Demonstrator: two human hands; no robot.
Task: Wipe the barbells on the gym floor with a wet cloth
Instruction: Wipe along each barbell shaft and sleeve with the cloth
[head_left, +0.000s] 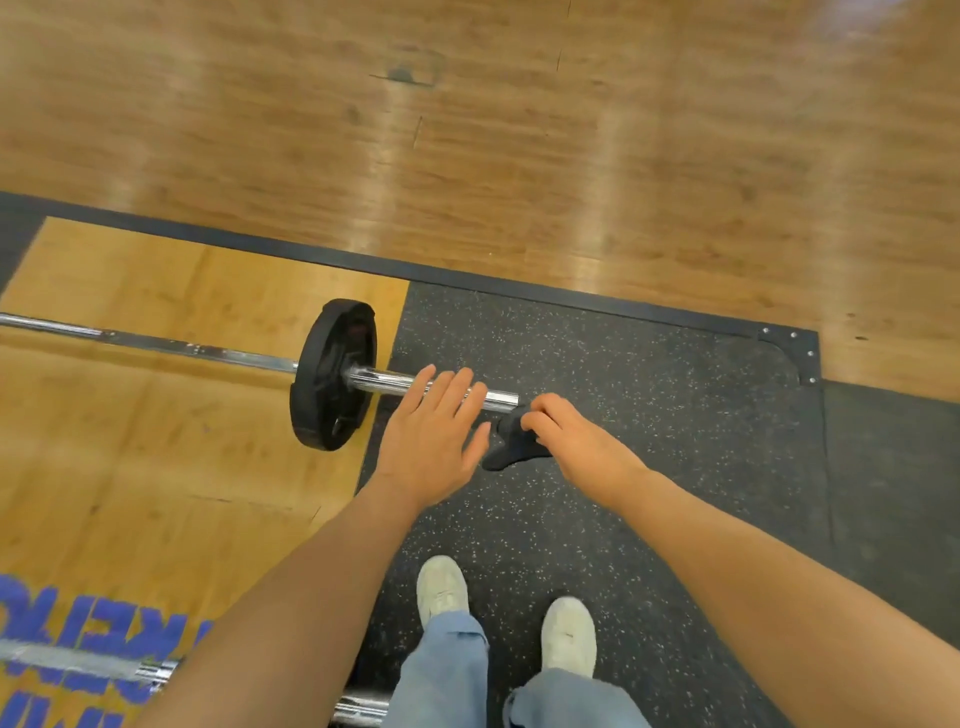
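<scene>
Both bare hands reach down toward the near end of a chrome steel barbell (249, 358) that lies across the floor. The left hand (428, 447) is spread flat, palm down, its straight fingers lying over the shiny sleeve of the bar just outside the plate; whether they press on the metal or only hover above it I cannot tell. The right hand (569, 439) has its fingers curled around a small dark crumpled cloth (511, 441), holding it just beside the tip of the sleeve, the cloth hanging slightly below the knuckles and close to the left hand's thumb side.

One round black rubber weight plate (332, 374) sits upright on the bar, standing at the edge of a light wooden platform panel (156, 441). The sleeve end juts out over a black speckled rubber mat (649, 389), which is bordered by a dark frame strip and, beyond it, glossy brown wood-look flooring (467, 130).

Lower in view, two pale grey sneakers (441, 590) and light blue jeans legs stand on the mat. A second chrome bar (156, 673) crosses the bottom left corner, partly hidden by the left forearm, over blue painted lettering (78, 623) on the platform
</scene>
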